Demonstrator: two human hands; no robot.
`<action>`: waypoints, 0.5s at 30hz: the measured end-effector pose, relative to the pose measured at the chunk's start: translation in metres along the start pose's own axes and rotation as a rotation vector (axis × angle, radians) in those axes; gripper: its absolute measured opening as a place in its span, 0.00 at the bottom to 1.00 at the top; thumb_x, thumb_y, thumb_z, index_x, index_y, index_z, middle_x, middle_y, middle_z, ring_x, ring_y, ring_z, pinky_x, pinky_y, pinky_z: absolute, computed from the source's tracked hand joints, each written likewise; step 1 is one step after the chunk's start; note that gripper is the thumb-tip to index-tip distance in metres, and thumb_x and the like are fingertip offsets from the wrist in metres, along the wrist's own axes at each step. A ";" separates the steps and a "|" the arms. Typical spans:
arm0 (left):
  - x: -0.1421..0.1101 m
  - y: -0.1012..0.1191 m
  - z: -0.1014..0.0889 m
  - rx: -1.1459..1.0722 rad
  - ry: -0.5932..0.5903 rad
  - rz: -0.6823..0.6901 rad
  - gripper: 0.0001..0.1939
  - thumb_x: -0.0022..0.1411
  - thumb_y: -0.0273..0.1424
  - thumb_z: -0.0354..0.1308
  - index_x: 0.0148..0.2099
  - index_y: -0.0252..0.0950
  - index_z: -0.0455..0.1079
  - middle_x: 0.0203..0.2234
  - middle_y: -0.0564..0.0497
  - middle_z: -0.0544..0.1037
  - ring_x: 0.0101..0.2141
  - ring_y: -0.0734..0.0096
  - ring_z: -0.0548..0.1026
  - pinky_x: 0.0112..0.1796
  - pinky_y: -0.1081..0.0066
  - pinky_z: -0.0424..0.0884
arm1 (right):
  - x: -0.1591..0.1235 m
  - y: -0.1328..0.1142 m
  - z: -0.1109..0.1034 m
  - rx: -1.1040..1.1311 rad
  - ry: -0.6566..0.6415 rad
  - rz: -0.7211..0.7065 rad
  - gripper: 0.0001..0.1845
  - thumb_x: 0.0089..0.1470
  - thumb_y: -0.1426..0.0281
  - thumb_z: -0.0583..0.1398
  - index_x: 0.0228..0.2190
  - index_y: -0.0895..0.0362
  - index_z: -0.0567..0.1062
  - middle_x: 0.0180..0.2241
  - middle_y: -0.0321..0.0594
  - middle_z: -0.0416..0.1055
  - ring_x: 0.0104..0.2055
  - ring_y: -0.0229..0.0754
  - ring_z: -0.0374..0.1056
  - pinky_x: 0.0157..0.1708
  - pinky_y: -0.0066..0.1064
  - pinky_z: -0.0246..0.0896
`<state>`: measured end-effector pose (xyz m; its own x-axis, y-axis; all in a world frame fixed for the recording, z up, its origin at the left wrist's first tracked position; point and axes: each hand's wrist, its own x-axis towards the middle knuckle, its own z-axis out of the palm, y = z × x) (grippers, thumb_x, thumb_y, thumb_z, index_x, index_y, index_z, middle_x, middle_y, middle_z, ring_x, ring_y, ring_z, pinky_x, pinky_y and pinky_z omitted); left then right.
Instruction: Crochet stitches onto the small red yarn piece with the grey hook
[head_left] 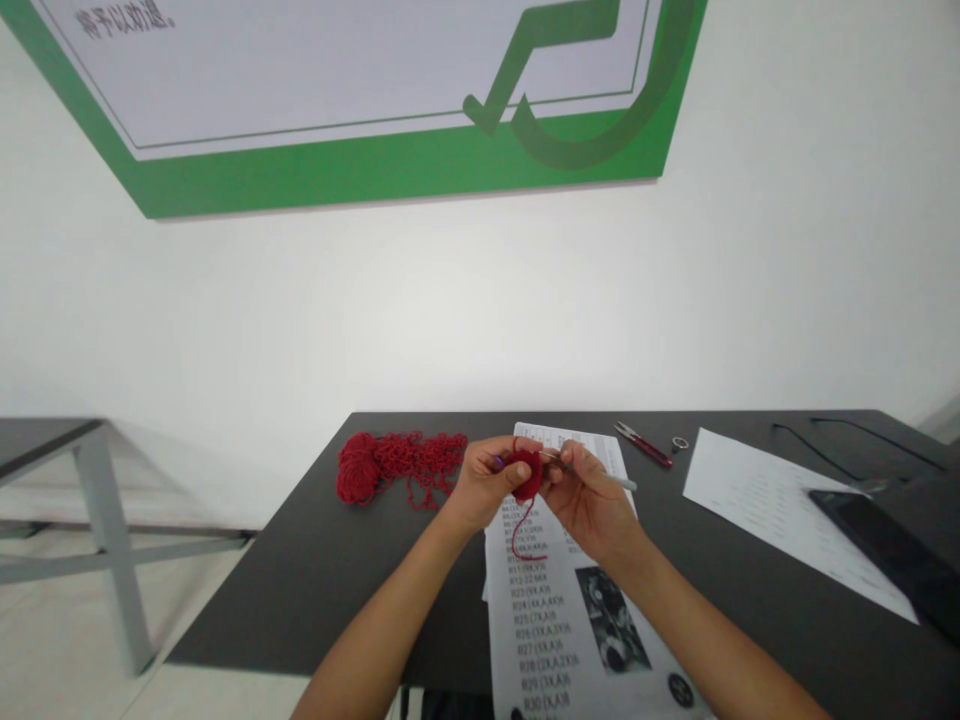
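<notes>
My left hand pinches a small round piece of red crochet work, its thumb lying across the front. A loose red yarn tail hangs from the piece and curls over the paper below. In my right hand is a crochet hook with a grey handle, its metal end reaching to the top edge of the red piece. Something small and purple shows at my left fingers; I cannot tell what it is. Left of my hands lies a red yarn ball with loose, kinked yarn beside it.
Beneath my hands lies a printed pattern sheet on the dark table. To the right are red-handled thread snips, a small ring, another paper, a black phone-like object and eyeglasses. A wall stands behind.
</notes>
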<state>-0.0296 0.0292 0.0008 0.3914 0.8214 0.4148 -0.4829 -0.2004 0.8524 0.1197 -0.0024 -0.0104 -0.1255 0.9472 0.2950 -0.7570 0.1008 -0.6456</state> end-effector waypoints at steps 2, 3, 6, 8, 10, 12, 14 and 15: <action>0.000 0.000 0.000 0.011 0.011 0.016 0.19 0.52 0.40 0.75 0.41 0.32 0.82 0.27 0.45 0.83 0.21 0.76 0.73 0.20 0.78 0.65 | -0.001 -0.002 0.004 0.069 0.008 0.022 0.12 0.56 0.60 0.68 0.26 0.52 0.77 0.30 0.32 0.81 0.29 0.34 0.74 0.37 0.26 0.74; -0.001 0.000 0.000 -0.005 0.019 0.017 0.19 0.51 0.40 0.75 0.41 0.33 0.82 0.28 0.44 0.84 0.20 0.77 0.72 0.20 0.78 0.65 | -0.002 -0.003 0.005 0.087 0.007 0.027 0.12 0.55 0.60 0.69 0.26 0.52 0.77 0.31 0.33 0.81 0.30 0.34 0.75 0.38 0.26 0.74; -0.002 -0.003 0.000 -0.081 0.041 -0.001 0.20 0.50 0.41 0.75 0.42 0.35 0.82 0.27 0.46 0.84 0.16 0.80 0.69 0.17 0.79 0.63 | -0.003 -0.006 0.008 0.075 -0.026 0.015 0.12 0.54 0.61 0.70 0.26 0.52 0.78 0.35 0.35 0.83 0.32 0.36 0.77 0.40 0.28 0.75; -0.003 -0.004 0.000 -0.119 0.040 -0.016 0.20 0.50 0.41 0.76 0.42 0.35 0.81 0.25 0.47 0.83 0.14 0.81 0.67 0.15 0.80 0.62 | -0.004 -0.007 0.008 0.058 -0.048 0.009 0.11 0.54 0.60 0.70 0.26 0.52 0.78 0.37 0.36 0.84 0.33 0.38 0.78 0.41 0.31 0.75; -0.004 -0.004 0.000 -0.141 0.035 -0.023 0.20 0.50 0.41 0.76 0.41 0.35 0.81 0.24 0.48 0.82 0.13 0.82 0.67 0.14 0.81 0.62 | -0.004 -0.007 0.007 0.050 -0.055 0.002 0.11 0.55 0.60 0.69 0.27 0.52 0.78 0.38 0.36 0.84 0.35 0.38 0.79 0.42 0.32 0.76; -0.003 -0.004 0.000 -0.147 0.029 -0.026 0.20 0.50 0.41 0.76 0.42 0.35 0.81 0.23 0.48 0.82 0.13 0.81 0.67 0.14 0.80 0.62 | -0.004 -0.005 0.006 0.039 -0.052 -0.007 0.11 0.56 0.60 0.69 0.27 0.52 0.78 0.38 0.36 0.84 0.35 0.39 0.79 0.42 0.32 0.76; -0.003 -0.004 -0.001 -0.132 0.033 -0.018 0.20 0.50 0.41 0.76 0.42 0.35 0.81 0.23 0.48 0.82 0.13 0.82 0.67 0.14 0.80 0.63 | -0.004 -0.004 0.004 0.022 -0.048 -0.021 0.11 0.56 0.60 0.68 0.27 0.52 0.78 0.38 0.36 0.84 0.35 0.39 0.79 0.41 0.33 0.76; -0.003 -0.004 -0.001 -0.117 0.036 -0.014 0.20 0.49 0.41 0.76 0.41 0.34 0.82 0.23 0.48 0.82 0.13 0.82 0.68 0.15 0.80 0.63 | -0.004 -0.004 0.004 0.013 -0.048 -0.027 0.11 0.56 0.60 0.68 0.27 0.52 0.78 0.37 0.36 0.84 0.35 0.39 0.78 0.41 0.33 0.75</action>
<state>-0.0296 0.0287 -0.0045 0.3712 0.8430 0.3894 -0.5668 -0.1265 0.8141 0.1209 -0.0072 -0.0064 -0.1352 0.9284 0.3460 -0.7690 0.1219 -0.6275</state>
